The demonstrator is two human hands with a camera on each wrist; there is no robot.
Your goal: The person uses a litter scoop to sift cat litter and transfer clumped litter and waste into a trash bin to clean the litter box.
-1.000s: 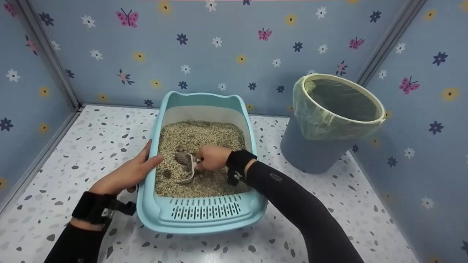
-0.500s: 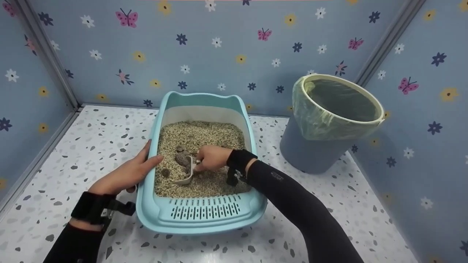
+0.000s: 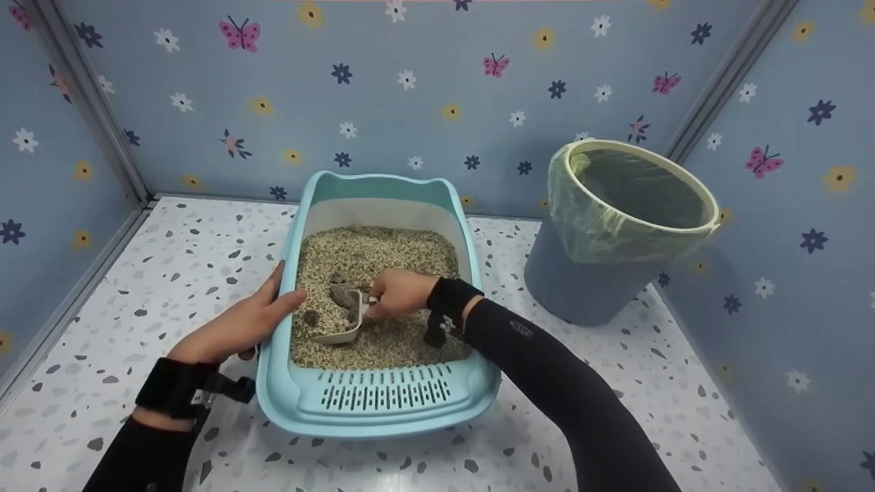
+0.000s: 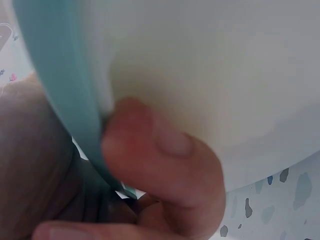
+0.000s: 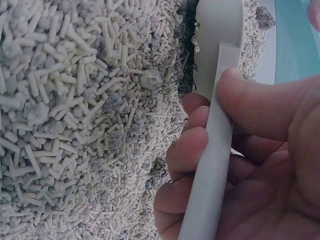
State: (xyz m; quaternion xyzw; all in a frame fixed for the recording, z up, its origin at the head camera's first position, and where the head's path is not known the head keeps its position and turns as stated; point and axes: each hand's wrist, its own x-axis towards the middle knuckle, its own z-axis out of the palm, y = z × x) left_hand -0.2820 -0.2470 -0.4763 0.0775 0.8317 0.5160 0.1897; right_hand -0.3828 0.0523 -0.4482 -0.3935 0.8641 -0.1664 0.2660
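Note:
A light-blue litter box [image 3: 376, 425] filled with pellet litter [image 3: 410, 348] stands on the floor in the head view. My left hand [image 3: 236, 328] grips its left rim, thumb over the top; in the left wrist view, curled fingers [image 4: 155, 155] touch the wall under the rim. My right hand [image 3: 403, 292] holds a pale litter scoop [image 3: 350, 333], its fingers wrapped around the handle [image 5: 207, 170] in the right wrist view. The scoop's head sits in the litter, beside a grey clump [image 3: 343, 296]. A smaller dark clump [image 3: 311, 318] lies left of it.
A blue-grey trash bin [image 3: 581, 287] with a yellowish liner [image 3: 595, 229] stands right of the box, tilted in view. Flower-patterned walls [image 3: 410, 96] enclose the speckled floor [image 3: 205, 260] at the back and both sides.
The scoop has shifted slightly left through the litter, and more of its side shows. My left hand and the box have stayed in place.

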